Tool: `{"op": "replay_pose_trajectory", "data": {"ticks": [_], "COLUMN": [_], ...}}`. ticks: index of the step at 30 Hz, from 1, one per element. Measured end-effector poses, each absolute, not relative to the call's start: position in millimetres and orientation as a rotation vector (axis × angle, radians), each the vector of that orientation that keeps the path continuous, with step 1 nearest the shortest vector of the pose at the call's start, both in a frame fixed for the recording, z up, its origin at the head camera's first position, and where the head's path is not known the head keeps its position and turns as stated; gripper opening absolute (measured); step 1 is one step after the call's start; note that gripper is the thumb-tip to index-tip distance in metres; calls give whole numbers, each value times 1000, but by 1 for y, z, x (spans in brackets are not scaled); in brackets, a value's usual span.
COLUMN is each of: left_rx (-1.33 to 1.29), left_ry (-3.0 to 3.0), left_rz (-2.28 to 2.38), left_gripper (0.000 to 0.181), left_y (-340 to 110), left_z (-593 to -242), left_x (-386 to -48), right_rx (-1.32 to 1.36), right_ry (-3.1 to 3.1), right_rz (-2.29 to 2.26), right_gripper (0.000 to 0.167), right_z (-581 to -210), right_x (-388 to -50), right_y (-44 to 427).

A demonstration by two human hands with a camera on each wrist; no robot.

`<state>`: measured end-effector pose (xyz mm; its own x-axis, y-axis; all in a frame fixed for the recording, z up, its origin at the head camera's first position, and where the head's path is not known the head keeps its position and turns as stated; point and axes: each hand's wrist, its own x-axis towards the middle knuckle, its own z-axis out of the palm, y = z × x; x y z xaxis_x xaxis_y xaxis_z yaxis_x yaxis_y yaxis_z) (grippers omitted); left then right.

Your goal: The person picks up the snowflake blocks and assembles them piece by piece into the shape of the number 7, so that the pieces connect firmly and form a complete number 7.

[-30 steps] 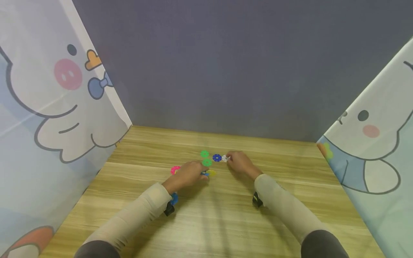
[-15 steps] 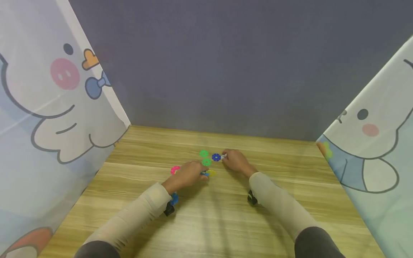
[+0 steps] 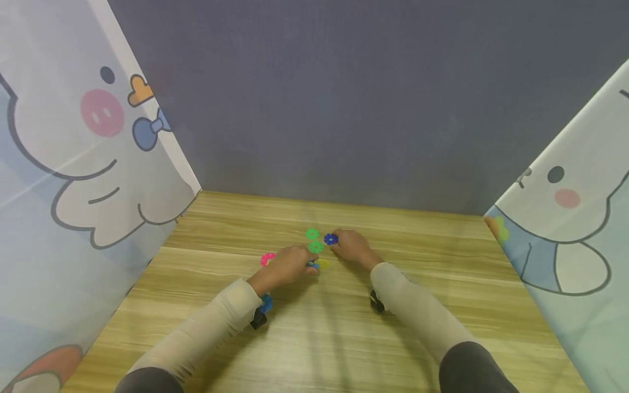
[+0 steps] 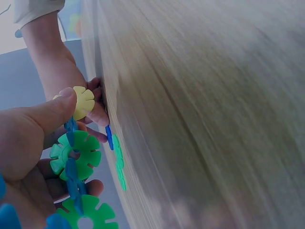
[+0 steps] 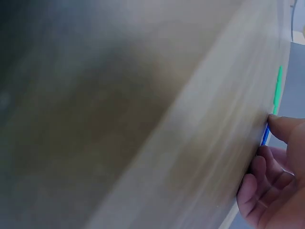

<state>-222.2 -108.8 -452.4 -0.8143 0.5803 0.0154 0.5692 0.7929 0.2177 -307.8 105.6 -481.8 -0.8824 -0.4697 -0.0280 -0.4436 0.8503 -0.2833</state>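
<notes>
My left hand grips a chain of interlocking snowflake discs above the table. The left wrist view shows its yellow disc under the thumb, then blue discs seen edge-on and green discs. A pink disc and a light blue disc of the chain show beside that hand in the head view. Flat on the table, a dark blue disc is pinched at its edge by my right hand, thumb and finger on either side of it. The white disc is hidden from sight.
Two green discs lie flat on the wooden table, left of the dark blue one. A dark grey panel stands behind the table. Printed cartoon panels close off both sides.
My right hand has moved left from the white disc's spot to the dark blue disc. The white disc was lifted, tilted in the fingers, and is now out of sight. The left hand stays put.
</notes>
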Motion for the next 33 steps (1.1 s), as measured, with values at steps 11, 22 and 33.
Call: {"op": "replay_pose_trajectory", "data": {"ticks": [11,22,33], "left_rx": [954,977,967], "left_ry": [2929,2930,2928], "left_rz": [317,361,358], "left_gripper": [48,45,47], "left_y": [-108,-108,-109], "left_z": [-453,-452,-450], "left_x": [-220,-219,-216], "right_rx": [-653,-603,-674], "right_ry": [2911,2899,2905], "right_rz": [-436,-502,-678], "right_gripper": [41,39,30], "right_z": [-481,-483,-477], "right_x": [-304,-305,-296], "right_y": [104,105,118]}}
